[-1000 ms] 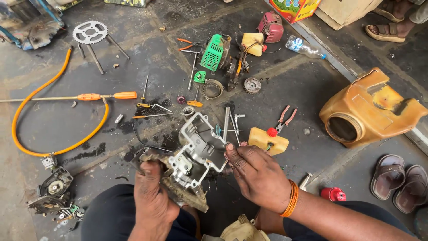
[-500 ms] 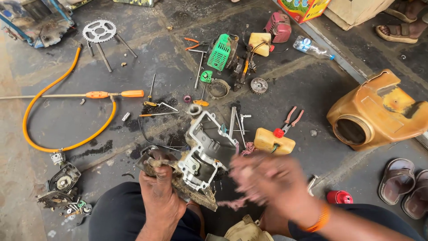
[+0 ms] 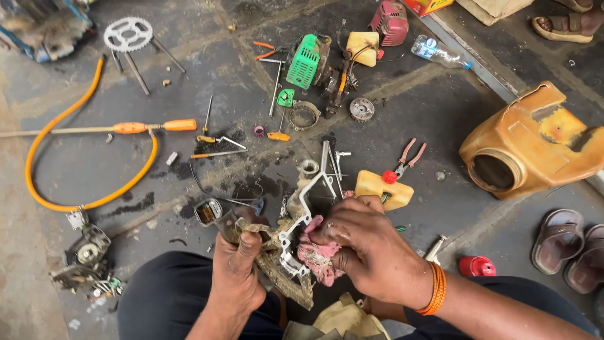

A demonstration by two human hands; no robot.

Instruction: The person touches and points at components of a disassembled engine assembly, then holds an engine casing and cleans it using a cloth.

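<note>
The stained concrete floor (image 3: 440, 119) carries everything, and the biggest piece on it is the yellow-orange housing (image 3: 535, 141) at three o'clock, well apart from the work. An orange hose (image 3: 94, 182) loops at nine o'clock, and a green and yellow small engine (image 3: 324, 60) lies at twelve with loose tools around it. At six o'clock, close to the person's lap, sits the grey metal engine casing (image 3: 296, 220), tilted and grimy. The left hand (image 3: 236, 264) is clenched around the casing's dirty lower end, steadying it. The right hand (image 3: 371, 245) is closed on a pink rag (image 3: 318, 255), pressing it against the casing's side. To wipe well, I judge the left grip should stay firm so the casing cannot twist, while the rag works into the recesses in short strokes, turned to a cleaner patch as it loads with grease.
</note>
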